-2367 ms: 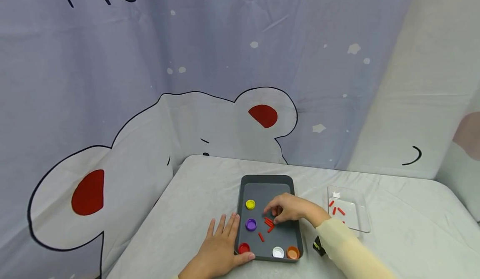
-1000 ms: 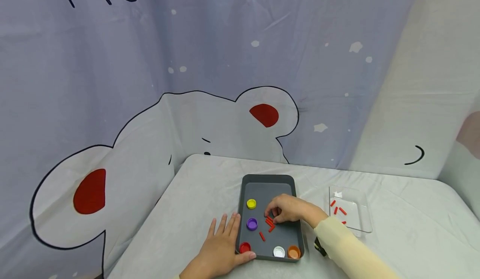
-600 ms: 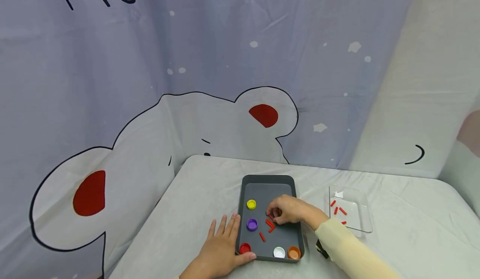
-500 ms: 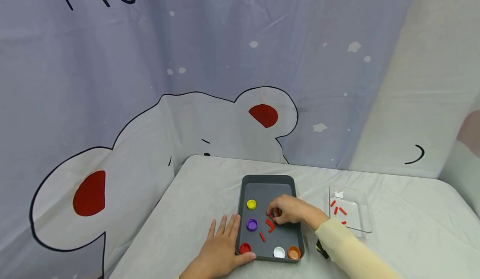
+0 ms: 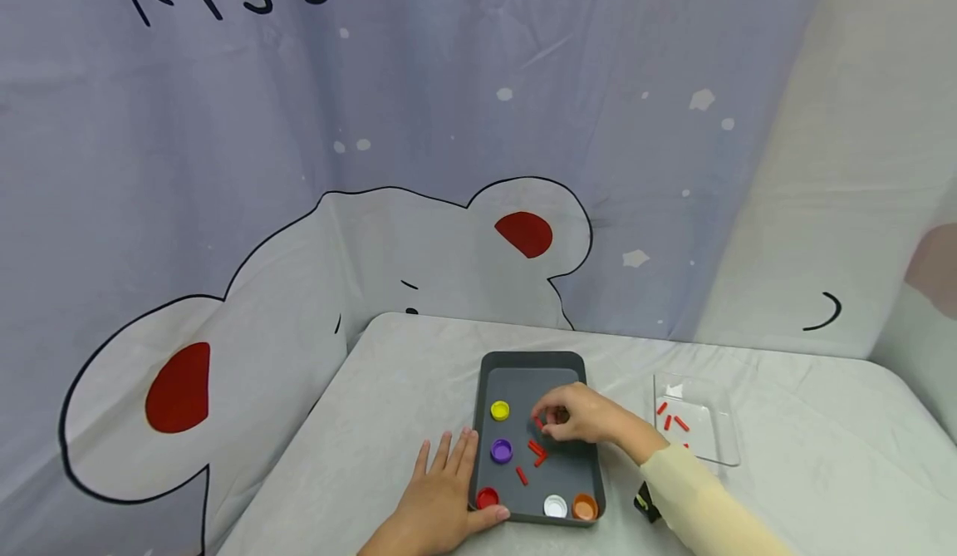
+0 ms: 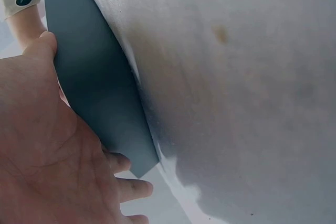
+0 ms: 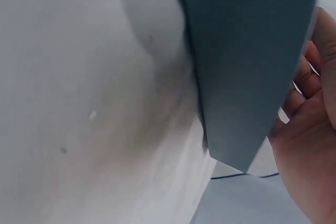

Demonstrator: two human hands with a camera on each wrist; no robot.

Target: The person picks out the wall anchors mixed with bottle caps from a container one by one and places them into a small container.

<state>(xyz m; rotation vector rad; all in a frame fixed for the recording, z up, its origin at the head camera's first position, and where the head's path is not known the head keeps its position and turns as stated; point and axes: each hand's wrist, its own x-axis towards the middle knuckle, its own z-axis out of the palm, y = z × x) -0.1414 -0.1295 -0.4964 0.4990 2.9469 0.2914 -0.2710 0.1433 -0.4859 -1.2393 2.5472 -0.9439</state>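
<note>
My right hand is over the dark grey tray, its thumb and index finger pinching a small red stick. Just below it on the tray floor lie several more red sticks, one of them apart from the others. My left hand lies with spread, straight fingers at the tray's near left corner, thumb along the near rim. In the left wrist view the thumb touches the tray's outer wall. The right wrist view shows the tray wall covering part of the right fingers.
Inside the tray stand small round caps: yellow, purple, red, white and orange. Right of the tray, a clear plastic box holds several red sticks. A white cloth covers the table.
The right hand has lifted slightly, with a red stick now between its fingertips, away from the group on the tray floor. The left hand has kept its place.
</note>
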